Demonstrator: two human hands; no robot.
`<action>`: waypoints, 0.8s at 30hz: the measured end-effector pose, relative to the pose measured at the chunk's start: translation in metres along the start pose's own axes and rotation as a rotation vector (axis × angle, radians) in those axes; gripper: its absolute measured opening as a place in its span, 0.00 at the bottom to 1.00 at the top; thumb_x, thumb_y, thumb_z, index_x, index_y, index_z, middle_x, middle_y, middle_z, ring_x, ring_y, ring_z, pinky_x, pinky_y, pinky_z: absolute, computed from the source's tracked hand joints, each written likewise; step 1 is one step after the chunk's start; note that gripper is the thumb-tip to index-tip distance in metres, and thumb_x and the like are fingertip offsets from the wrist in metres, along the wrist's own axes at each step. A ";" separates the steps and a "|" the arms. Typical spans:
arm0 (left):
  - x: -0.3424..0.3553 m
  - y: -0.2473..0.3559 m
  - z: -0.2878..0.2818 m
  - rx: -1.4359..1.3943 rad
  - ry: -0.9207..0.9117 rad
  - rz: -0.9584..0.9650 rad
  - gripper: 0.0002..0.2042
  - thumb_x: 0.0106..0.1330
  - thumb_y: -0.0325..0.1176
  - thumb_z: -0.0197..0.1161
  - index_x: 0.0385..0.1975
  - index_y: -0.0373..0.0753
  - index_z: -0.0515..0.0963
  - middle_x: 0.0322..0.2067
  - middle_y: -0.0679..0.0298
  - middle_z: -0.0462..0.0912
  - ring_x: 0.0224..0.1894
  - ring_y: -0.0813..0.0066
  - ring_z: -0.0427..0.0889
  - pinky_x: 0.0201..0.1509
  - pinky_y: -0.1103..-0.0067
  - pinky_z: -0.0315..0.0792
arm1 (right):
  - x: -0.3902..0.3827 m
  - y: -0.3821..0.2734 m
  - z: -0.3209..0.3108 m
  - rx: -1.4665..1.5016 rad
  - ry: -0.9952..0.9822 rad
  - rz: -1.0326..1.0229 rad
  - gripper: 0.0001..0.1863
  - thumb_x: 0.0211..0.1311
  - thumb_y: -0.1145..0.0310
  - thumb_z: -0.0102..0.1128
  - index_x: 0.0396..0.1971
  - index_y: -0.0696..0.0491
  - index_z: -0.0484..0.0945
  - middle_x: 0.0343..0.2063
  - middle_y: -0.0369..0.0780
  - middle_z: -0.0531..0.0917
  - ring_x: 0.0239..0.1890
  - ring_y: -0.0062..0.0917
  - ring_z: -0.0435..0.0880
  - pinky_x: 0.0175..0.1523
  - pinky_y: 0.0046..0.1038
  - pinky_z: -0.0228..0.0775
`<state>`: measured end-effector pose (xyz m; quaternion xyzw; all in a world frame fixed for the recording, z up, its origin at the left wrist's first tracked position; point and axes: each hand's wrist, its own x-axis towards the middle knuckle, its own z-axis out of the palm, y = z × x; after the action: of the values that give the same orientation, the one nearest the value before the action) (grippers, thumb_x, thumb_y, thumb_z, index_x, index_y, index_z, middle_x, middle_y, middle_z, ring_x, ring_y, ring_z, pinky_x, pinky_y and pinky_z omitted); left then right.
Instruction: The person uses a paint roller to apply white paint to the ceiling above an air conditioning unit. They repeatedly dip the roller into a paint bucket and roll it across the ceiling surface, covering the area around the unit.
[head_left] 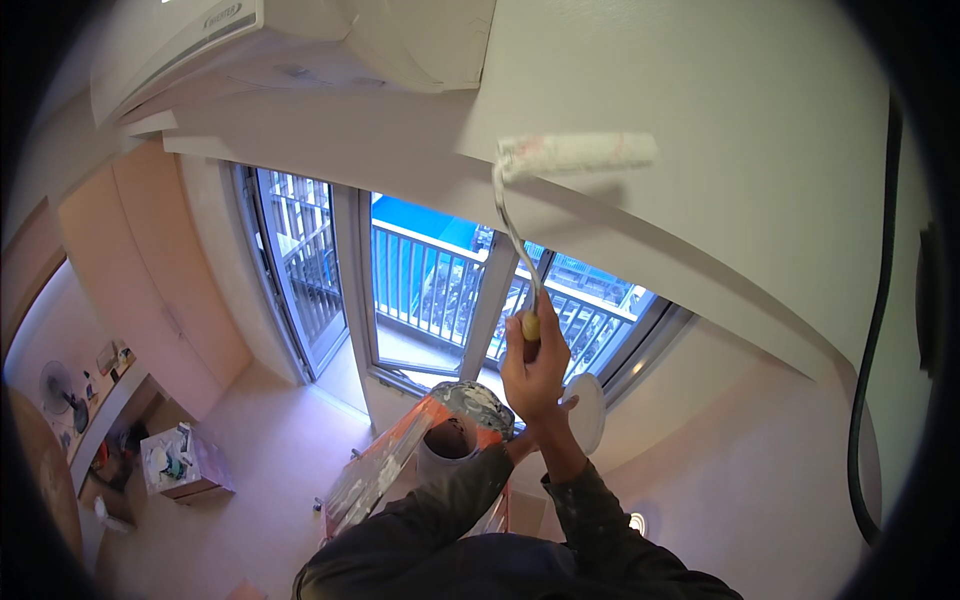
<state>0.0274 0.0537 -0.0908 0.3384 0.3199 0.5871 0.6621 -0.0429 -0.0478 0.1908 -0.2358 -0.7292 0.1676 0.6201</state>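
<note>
My right hand (536,375) is wrapped round the yellow-and-dark handle of a paint roller (575,153), held up in front of me. Its bent metal frame rises to a whitish sleeve with faint pinkish marks, close to the pale upper wall (740,190); I cannot tell whether they touch. Behind my right wrist, my left hand (526,440) is mostly hidden, with only a bit of finger showing past it. Beside that finger is a round white disc (586,412); whether my left hand holds it is unclear. Below my left forearm stands an open bucket (450,442).
A paint-spattered dark round thing (474,405) and plastic-wrapped supports (375,470) stand beside the bucket. A covered air conditioner (300,50) hangs upper left. A black cable (880,300) runs down the right. Balcony windows (430,280), cabinets (150,280) and a small box-shaped table (187,465) lie beyond.
</note>
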 end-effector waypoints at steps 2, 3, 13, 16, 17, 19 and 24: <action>0.002 -0.008 -0.003 -0.008 0.008 0.014 0.25 0.68 0.39 0.65 0.62 0.36 0.68 0.39 0.63 0.81 0.33 0.76 0.79 0.34 0.80 0.74 | 0.014 -0.007 0.010 -0.022 -0.037 0.017 0.22 0.69 0.77 0.53 0.62 0.60 0.67 0.31 0.40 0.75 0.25 0.20 0.70 0.30 0.23 0.63; 0.002 -0.011 -0.004 -0.004 0.006 0.014 0.25 0.68 0.39 0.65 0.61 0.37 0.69 0.38 0.64 0.81 0.33 0.77 0.79 0.33 0.80 0.74 | 0.017 -0.003 0.013 0.009 -0.057 0.066 0.21 0.70 0.76 0.52 0.62 0.60 0.67 0.31 0.40 0.75 0.25 0.20 0.70 0.31 0.24 0.64; 0.005 -0.012 -0.006 -0.080 0.055 -0.009 0.26 0.67 0.39 0.67 0.62 0.39 0.69 0.31 0.67 0.82 0.25 0.82 0.76 0.25 0.82 0.69 | 0.025 0.038 0.051 0.241 -0.243 0.162 0.11 0.76 0.70 0.43 0.52 0.57 0.62 0.23 0.37 0.71 0.20 0.19 0.71 0.25 0.25 0.65; 0.008 -0.012 -0.010 -0.038 0.004 -0.065 0.30 0.67 0.43 0.66 0.65 0.39 0.64 0.40 0.63 0.78 0.34 0.79 0.74 0.35 0.79 0.69 | 0.027 0.039 0.058 0.277 -0.292 0.260 0.10 0.76 0.70 0.43 0.51 0.56 0.62 0.22 0.37 0.71 0.16 0.18 0.70 0.19 0.24 0.62; 0.007 -0.011 -0.014 -0.013 -0.069 -0.115 0.34 0.67 0.46 0.65 0.68 0.39 0.59 0.49 0.59 0.75 0.44 0.74 0.74 0.45 0.76 0.70 | 0.026 0.044 0.061 0.268 -0.294 0.261 0.10 0.76 0.70 0.42 0.51 0.56 0.62 0.22 0.36 0.72 0.15 0.17 0.70 0.17 0.24 0.61; 0.006 -0.010 -0.016 -0.044 -0.113 -0.118 0.35 0.67 0.48 0.65 0.68 0.39 0.59 0.49 0.58 0.75 0.44 0.73 0.75 0.46 0.75 0.72 | 0.025 0.048 0.064 0.251 -0.300 0.273 0.09 0.75 0.70 0.42 0.50 0.56 0.62 0.22 0.36 0.72 0.14 0.17 0.69 0.16 0.24 0.61; 0.012 -0.007 -0.009 0.070 0.060 -0.149 0.29 0.66 0.44 0.68 0.62 0.37 0.71 0.34 0.64 0.84 0.30 0.78 0.79 0.32 0.75 0.75 | 0.023 0.047 0.073 0.225 -0.325 0.337 0.09 0.75 0.71 0.43 0.49 0.55 0.62 0.22 0.38 0.73 0.14 0.19 0.70 0.17 0.25 0.62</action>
<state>0.0258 0.0653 -0.1020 0.3191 0.3842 0.5345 0.6819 -0.1109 0.0076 0.1716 -0.2535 -0.7464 0.3846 0.4804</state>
